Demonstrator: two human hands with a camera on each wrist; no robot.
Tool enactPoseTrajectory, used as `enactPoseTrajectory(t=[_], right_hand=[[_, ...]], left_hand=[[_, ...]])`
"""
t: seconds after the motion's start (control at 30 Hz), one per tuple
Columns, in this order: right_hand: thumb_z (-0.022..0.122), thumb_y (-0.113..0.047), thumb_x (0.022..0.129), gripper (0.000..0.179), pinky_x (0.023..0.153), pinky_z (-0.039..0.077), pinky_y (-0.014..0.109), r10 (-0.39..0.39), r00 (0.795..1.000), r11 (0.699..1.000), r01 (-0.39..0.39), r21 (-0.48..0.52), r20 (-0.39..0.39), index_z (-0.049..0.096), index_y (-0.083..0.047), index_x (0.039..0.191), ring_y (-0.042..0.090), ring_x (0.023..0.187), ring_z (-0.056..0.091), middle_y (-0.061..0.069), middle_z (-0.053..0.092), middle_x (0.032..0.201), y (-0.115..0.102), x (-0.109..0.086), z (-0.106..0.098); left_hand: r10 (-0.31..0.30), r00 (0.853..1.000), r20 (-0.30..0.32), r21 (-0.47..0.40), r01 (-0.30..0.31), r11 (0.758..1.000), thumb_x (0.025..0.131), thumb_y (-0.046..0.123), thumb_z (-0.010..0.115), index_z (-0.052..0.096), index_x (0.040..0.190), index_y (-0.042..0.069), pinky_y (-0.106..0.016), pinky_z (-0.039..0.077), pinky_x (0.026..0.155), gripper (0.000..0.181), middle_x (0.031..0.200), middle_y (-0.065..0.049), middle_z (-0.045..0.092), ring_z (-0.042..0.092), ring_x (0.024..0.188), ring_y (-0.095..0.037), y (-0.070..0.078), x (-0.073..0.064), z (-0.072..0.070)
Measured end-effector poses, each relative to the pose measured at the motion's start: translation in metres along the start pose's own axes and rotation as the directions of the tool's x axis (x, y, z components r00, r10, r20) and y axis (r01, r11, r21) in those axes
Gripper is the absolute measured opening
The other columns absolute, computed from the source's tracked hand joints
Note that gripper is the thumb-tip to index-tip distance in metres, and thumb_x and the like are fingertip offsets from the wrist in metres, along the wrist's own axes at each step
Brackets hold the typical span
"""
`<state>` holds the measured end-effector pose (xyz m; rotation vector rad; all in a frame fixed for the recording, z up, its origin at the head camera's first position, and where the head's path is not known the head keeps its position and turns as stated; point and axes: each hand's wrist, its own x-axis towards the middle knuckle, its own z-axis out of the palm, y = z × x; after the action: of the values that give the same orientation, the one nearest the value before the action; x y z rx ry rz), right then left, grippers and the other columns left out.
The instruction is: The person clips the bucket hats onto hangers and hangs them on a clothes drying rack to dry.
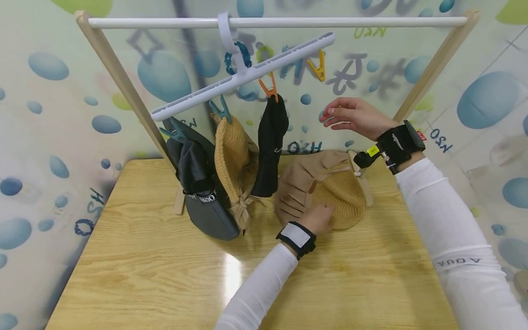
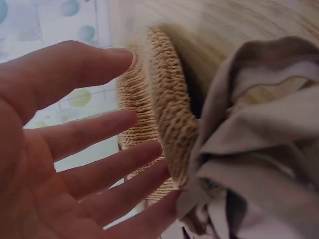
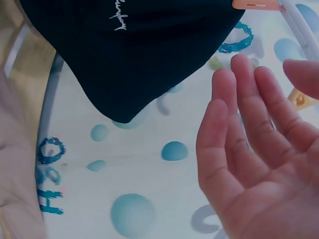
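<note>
My left hand (image 1: 317, 217) is low at the front of a tan pleated hat with a woven straw part (image 1: 340, 197), on the table. In the left wrist view its fingers are spread near a woven straw brim (image 2: 169, 99); contact is unclear. My right hand (image 1: 356, 117) is raised and holds nothing, fingers loosely bent, right of a black cap (image 1: 272, 146) hanging from an orange clothespin (image 1: 270, 88). A yellow clothespin (image 1: 317, 68) hangs bare from the white hanger (image 1: 264, 68). Blue clothespins hold a straw hat (image 1: 231, 156) and a dark grey cap (image 1: 206, 201).
The hanger hooks onto a white rod (image 1: 350, 22) and tilts, its left end lower. Wooden posts (image 1: 119, 78) hold up the rod at both sides. Beneath is a wooden table (image 1: 165, 275), with a patterned wall (image 1: 37, 151) behind and at the sides.
</note>
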<state>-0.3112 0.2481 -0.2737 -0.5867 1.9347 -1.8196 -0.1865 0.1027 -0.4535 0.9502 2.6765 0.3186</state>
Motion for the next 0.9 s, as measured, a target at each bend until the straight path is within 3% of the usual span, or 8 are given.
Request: enactPoseTrajectory(t=[0.17, 0.37, 0.47, 0.5, 0.6, 0.7, 0.8, 0.9], right_hand=[[0.053, -0.016, 0.100, 0.020, 0.089, 0.047, 0.029, 0.025, 0.999, 0.991, -0.029, -0.134, -0.030, 0.057, -0.001, 0.112, 0.020, 0.102, 0.061, 0.008, 0.063, 0.109, -0.018, 0.006, 0.002], [0.053, -0.014, 0.100, 0.016, 0.085, 0.048, 0.025, -0.029, 0.998, 0.982, 0.019, -0.186, -0.052, 0.058, -0.002, 0.110, 0.018, 0.099, 0.062, 0.007, 0.064, 0.106, -0.048, 0.008, 0.003], [0.054, -0.014, 0.099, 0.017, 0.085, 0.047, 0.024, -0.053, 0.997, 0.975, 0.041, -0.219, -0.049, 0.058, -0.001, 0.110, 0.018, 0.099, 0.061, 0.007, 0.065, 0.106, -0.062, 0.008, 0.002], [0.054, -0.014, 0.099, 0.017, 0.085, 0.047, 0.023, -0.057, 0.997, 0.972, 0.044, -0.233, -0.050, 0.058, -0.001, 0.110, 0.018, 0.099, 0.061, 0.007, 0.065, 0.106, -0.066, 0.007, 0.002], [0.054, -0.014, 0.099, 0.018, 0.083, 0.048, 0.021, -0.059, 0.996, 0.963, 0.039, -0.267, -0.065, 0.058, -0.001, 0.110, 0.018, 0.098, 0.060, 0.007, 0.064, 0.106, -0.075, 0.006, -0.002], [0.054, -0.015, 0.099, 0.019, 0.082, 0.048, 0.020, -0.036, 0.995, 0.957, 0.007, -0.290, -0.093, 0.058, -0.001, 0.112, 0.016, 0.098, 0.060, 0.006, 0.064, 0.105, -0.081, 0.007, -0.007], [0.054, -0.016, 0.099, 0.020, 0.082, 0.047, 0.019, 0.008, 0.989, 0.950, -0.054, -0.307, -0.149, 0.056, -0.002, 0.113, 0.014, 0.100, 0.058, 0.004, 0.063, 0.106, -0.085, 0.012, -0.010], [0.053, -0.018, 0.100, 0.023, 0.092, 0.043, 0.020, 0.050, 0.975, 0.947, -0.115, -0.301, -0.215, 0.053, -0.003, 0.117, 0.014, 0.104, 0.053, 0.002, 0.057, 0.111, -0.088, 0.019, -0.012]], left_hand=[[-0.040, 0.999, -0.022, 0.051, 0.041, 0.998, 0.087, 0.021, 0.072, 0.054, 0.136, 0.010, -0.026, 0.045, 0.087, 0.053, 0.121, -0.009, 0.061, 0.058, 0.108, -0.020, 0.003, 0.000, 0.008], [-0.119, 0.992, -0.039, 0.150, 0.124, 0.981, 0.085, 0.033, 0.073, 0.060, 0.127, 0.021, -0.029, 0.044, 0.086, 0.045, 0.117, 0.000, 0.063, 0.055, 0.108, -0.018, 0.009, 0.007, 0.022], [-0.145, 0.987, -0.075, 0.164, 0.156, 0.974, 0.082, 0.038, 0.075, 0.064, 0.118, 0.020, -0.032, 0.045, 0.080, 0.041, 0.109, 0.001, 0.064, 0.055, 0.103, -0.017, 0.011, 0.009, 0.026], [-0.147, 0.983, -0.108, 0.165, 0.163, 0.973, 0.079, 0.042, 0.077, 0.065, 0.114, 0.020, -0.033, 0.045, 0.078, 0.043, 0.106, 0.002, 0.063, 0.055, 0.100, -0.017, 0.010, 0.012, 0.033], [-0.186, 0.971, -0.148, 0.174, 0.210, 0.962, 0.071, 0.051, 0.081, 0.066, 0.112, 0.022, -0.035, 0.046, 0.075, 0.053, 0.102, 0.003, 0.062, 0.055, 0.098, -0.016, 0.015, 0.014, 0.035], [-0.257, 0.954, -0.153, 0.182, 0.283, 0.942, 0.065, 0.060, 0.082, 0.064, 0.119, 0.026, -0.038, 0.046, 0.079, 0.067, 0.109, 0.004, 0.060, 0.052, 0.104, -0.015, 0.020, 0.017, 0.040], [-0.343, 0.930, -0.130, 0.176, 0.362, 0.915, 0.066, 0.057, 0.083, 0.062, 0.124, 0.029, -0.044, 0.045, 0.083, 0.068, 0.113, 0.004, 0.055, 0.048, 0.108, -0.016, 0.026, 0.015, 0.036], [-0.400, 0.908, -0.122, 0.164, 0.416, 0.895, 0.067, 0.048, 0.085, 0.060, 0.124, 0.032, -0.049, 0.043, 0.085, 0.065, 0.113, 0.004, 0.051, 0.045, 0.109, -0.018, 0.028, 0.014, 0.037]])
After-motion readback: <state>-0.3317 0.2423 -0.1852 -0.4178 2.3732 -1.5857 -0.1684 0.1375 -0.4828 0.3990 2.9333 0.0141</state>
